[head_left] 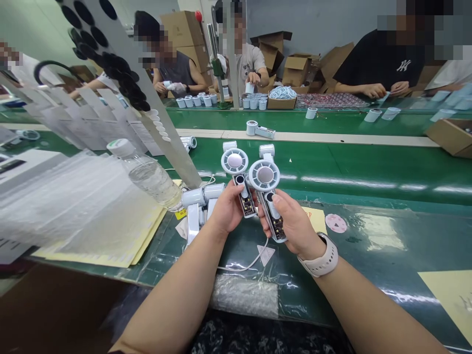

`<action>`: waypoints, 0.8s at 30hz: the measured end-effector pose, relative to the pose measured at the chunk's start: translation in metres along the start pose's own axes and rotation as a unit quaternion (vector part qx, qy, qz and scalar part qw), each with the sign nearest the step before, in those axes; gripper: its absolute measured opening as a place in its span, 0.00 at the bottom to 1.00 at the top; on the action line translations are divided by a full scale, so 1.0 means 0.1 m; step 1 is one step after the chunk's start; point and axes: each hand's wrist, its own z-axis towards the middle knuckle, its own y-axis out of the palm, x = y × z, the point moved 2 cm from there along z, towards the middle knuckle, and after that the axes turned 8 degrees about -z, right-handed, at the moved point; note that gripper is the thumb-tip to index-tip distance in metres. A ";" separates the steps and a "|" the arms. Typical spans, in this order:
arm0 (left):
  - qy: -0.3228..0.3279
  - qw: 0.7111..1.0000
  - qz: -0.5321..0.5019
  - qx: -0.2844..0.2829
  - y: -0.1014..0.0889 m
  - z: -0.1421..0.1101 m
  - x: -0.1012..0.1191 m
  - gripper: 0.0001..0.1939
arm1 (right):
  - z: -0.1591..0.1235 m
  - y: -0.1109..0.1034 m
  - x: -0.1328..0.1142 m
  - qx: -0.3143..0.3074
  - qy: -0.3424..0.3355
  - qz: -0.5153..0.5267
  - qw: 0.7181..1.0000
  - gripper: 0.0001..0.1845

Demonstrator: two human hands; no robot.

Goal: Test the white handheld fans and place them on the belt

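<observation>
Gripping a white handheld unit [234,162], the left hand [226,209] is closed round its handle, and the right hand [293,223] is closed round a matching unit [264,176]. Both units show bare circuit boards, their round heads almost touching above the green bench [368,231]. Another unit [195,199] lies just left, near a tilted water bottle [149,174].

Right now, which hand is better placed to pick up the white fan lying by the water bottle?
Left, probably: your left hand sits right beside that fan, your right hand farther off. But the left holds a fan and the right another, so it would need freeing first.
</observation>
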 end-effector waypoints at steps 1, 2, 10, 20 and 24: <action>0.001 1.000 0.000 0.000 0.00 0.00 0.00 0.16 | 0.00 0.01 0.00 -0.001 0.001 0.000 1.000 0.22; 0.001 1.000 0.001 0.001 0.00 0.00 0.00 0.15 | 0.00 0.01 0.00 -0.003 0.002 0.000 1.000 0.22; -0.011 0.999 -0.033 0.025 -0.03 0.04 -0.01 0.14 | 0.02 0.00 0.01 -0.001 -0.004 -0.011 1.000 0.18; 0.014 1.000 -0.014 0.013 0.00 0.03 0.01 0.09 | 0.06 -0.06 0.09 0.029 0.024 0.052 0.998 0.21; 0.015 1.000 -0.007 0.015 0.00 0.03 0.01 0.10 | 0.06 -0.06 0.11 0.022 0.012 0.041 0.999 0.20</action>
